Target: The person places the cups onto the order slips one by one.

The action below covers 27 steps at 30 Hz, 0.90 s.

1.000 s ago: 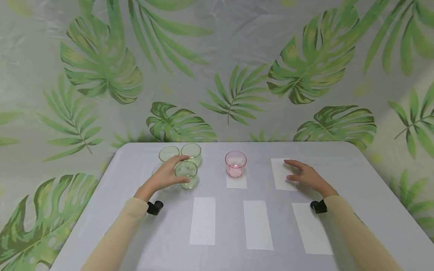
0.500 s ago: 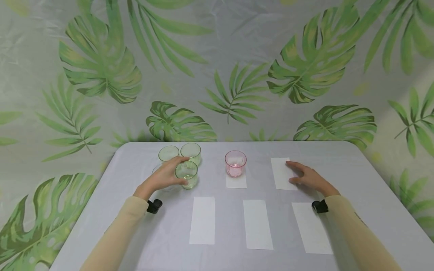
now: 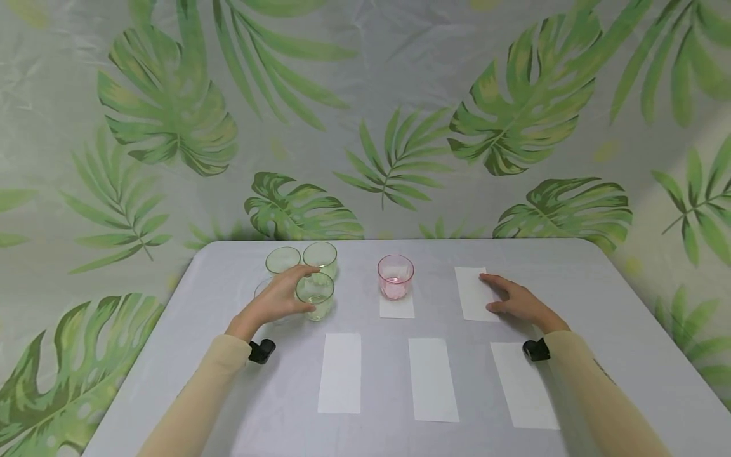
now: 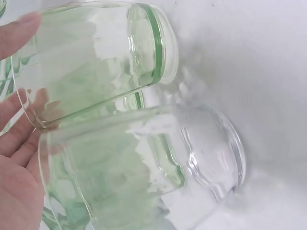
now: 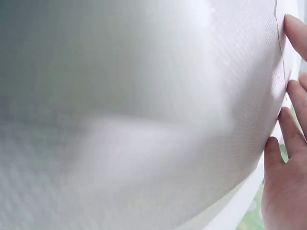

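My left hand point(image 3: 278, 298) grips a green-tinted glass point(image 3: 320, 308) near its rim, thumb on the near side and fingers on the far side. In the left wrist view that green glass point(image 4: 96, 57) stands beside a clear glass point(image 4: 211, 148), which my hand mostly hides in the head view. Just behind are two more green glasses, one at the back left point(image 3: 283, 257) and one to its right point(image 3: 321, 252). Over at the right, my right hand point(image 3: 516, 303) rests on the table by a white paper slip point(image 3: 471, 292), fingers relaxed and holding nothing.
A pink glass point(image 3: 395, 279) stands on another white slip point(image 3: 397, 310) at the back middle. Nearer lie three slips: left point(image 3: 340, 374), middle point(image 3: 433, 381) and right point(image 3: 522, 384). The white-covered table point(image 3: 274, 406) meets a leaf-patterned cloth backdrop point(image 3: 388, 139).
The left fingers have drawn in around the rim of the green glass, which has barely shifted. My right hand stays almost where it was.
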Available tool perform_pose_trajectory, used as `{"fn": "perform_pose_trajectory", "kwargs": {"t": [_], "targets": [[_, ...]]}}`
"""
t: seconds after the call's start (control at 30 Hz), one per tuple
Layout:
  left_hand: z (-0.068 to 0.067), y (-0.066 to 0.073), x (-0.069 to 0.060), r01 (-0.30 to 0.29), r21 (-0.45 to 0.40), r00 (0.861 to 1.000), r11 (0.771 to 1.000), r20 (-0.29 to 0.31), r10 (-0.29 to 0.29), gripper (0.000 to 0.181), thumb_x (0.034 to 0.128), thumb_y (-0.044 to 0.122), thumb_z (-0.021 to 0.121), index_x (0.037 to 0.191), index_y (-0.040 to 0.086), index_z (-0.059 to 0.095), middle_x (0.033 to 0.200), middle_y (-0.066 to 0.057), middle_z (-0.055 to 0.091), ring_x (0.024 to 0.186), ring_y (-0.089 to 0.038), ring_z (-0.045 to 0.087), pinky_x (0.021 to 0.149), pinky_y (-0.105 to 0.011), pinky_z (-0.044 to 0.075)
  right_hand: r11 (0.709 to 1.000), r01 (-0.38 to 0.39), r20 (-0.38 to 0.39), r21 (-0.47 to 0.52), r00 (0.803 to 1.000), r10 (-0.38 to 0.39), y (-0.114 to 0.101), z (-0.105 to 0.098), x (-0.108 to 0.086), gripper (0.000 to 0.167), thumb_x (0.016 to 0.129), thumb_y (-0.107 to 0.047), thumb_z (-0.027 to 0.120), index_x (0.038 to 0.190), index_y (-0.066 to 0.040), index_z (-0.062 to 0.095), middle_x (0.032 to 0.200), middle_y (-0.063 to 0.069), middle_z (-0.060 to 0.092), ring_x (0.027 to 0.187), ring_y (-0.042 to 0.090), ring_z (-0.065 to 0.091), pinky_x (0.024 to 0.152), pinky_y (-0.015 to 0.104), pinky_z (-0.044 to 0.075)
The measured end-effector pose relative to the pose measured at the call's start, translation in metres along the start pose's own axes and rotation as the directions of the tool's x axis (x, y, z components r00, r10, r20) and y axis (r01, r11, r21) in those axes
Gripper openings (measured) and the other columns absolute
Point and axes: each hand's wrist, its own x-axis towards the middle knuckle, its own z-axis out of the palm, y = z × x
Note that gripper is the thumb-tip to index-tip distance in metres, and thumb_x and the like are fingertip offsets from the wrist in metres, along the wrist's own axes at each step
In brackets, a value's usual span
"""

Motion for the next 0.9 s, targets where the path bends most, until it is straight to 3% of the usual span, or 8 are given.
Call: {"fn": "perform_pose_trajectory", "kwargs": {"t": [0.2,0.33,0.57,0.9], "targets": [[0.005,0.010,0.003,-0.047,-0.033,0.998,0.998,-0.035,0.046,0.071,0.0732,0.014,0.083,0.135,0.001,0.050,0.135,-0.019,0.050,0.118,-0.037,0.050,0.097,-0.052,0.042,1.000,-0.008,0.001,-0.010,1.000,0.008,-0.001,-0.001,0.001,0.074,0.086,-0.021,0.070,0.147,0.000,0.032,0.149,0.032,0.022,0.135,0.052,0.015,0.105,0.067,0.016],[0.012,0.019,0.010,-0.099,-0.072,0.994,0.993,-0.042,0.096,0.071,0.0725,0.014,0.084,0.133,0.001,0.051,0.133,-0.016,0.052,0.114,-0.034,0.054,0.095,-0.046,0.046,1.000,-0.016,0.006,-0.011,1.000,0.017,-0.001,-0.001,0.001,0.075,0.086,-0.022,0.071,0.147,-0.001,0.032,0.149,0.032,0.022,0.135,0.053,0.015,0.105,0.067,0.016],[0.022,0.043,0.025,-0.199,-0.114,0.980,0.973,-0.036,0.196,0.069,0.0726,0.015,0.084,0.132,0.001,0.052,0.131,-0.013,0.054,0.114,-0.035,0.054,0.096,-0.043,0.046,1.000,-0.026,0.009,-0.005,1.000,0.026,0.000,-0.001,0.002,0.075,0.086,-0.024,0.071,0.147,-0.002,0.032,0.149,0.031,0.021,0.135,0.052,0.014,0.105,0.068,0.015],[0.043,0.073,0.047,-0.264,-0.141,0.964,0.954,0.001,0.267,0.070,0.0738,0.017,0.084,0.134,0.003,0.050,0.131,-0.011,0.053,0.116,-0.031,0.053,0.097,-0.039,0.045,0.999,-0.032,0.000,-0.021,0.999,0.032,-0.001,-0.001,0.002,0.074,0.086,-0.022,0.071,0.146,-0.001,0.034,0.149,0.032,0.022,0.136,0.052,0.014,0.106,0.067,0.014]]}}
